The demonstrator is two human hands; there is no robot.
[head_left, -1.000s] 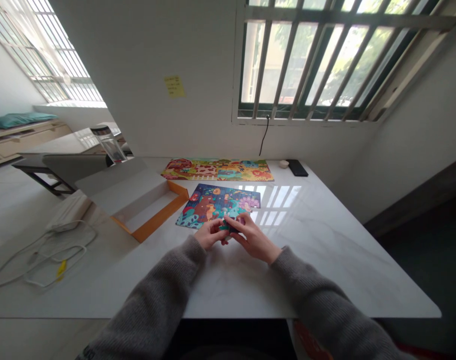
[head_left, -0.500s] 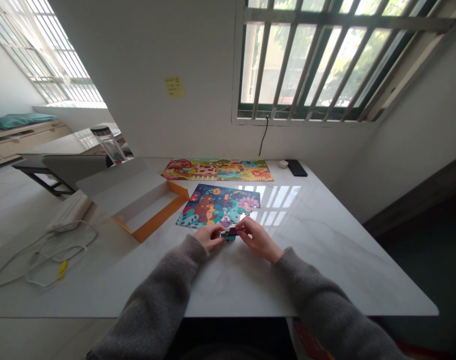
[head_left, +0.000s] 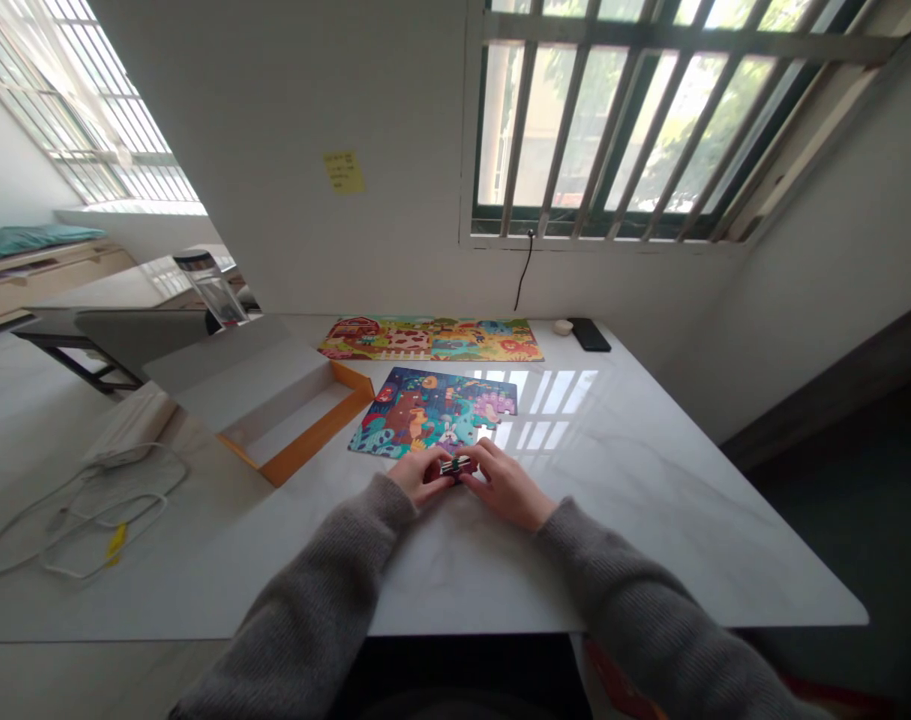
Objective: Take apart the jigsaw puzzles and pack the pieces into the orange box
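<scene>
My left hand (head_left: 419, 473) and my right hand (head_left: 503, 484) meet near the front of the white table (head_left: 635, 500). Between their fingertips they pinch a small stack of puzzle pieces (head_left: 455, 465), dark with light stripes along its edge. Just beyond the hands lies a partly built blue puzzle (head_left: 434, 410) with a jagged right and lower edge. Both hands rest low on the tabletop, fingers curled in.
A finished farm puzzle (head_left: 429, 340) lies at the table's back. An open orange-sided box (head_left: 290, 420) sits to the left. A black phone (head_left: 590, 335) and a small round object (head_left: 563, 326) lie at the back right. White cables (head_left: 72, 520) trail on the left.
Both hands have drawn slightly toward me and settled lower on the table. The pieces between the fingers have turned, so the striped edge of the stack now shows.
</scene>
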